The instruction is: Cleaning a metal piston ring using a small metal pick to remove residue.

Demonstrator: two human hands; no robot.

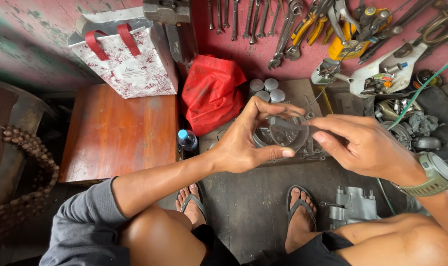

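left hand (243, 143) fingers pinching clear round disc (288, 132) by rim; right hand (364, 145) fingers gripping thin dark rod (285, 124) across it. best kept steady, pressure light.

soft, even daylight fills the scene with no hard shadows or glare. the left corner falls dim. wide-angle bending curves the edges. focus stays sharp nearly throughout.

The right hand (364, 148) hides the rod's (288, 125) end (tool type unclear).
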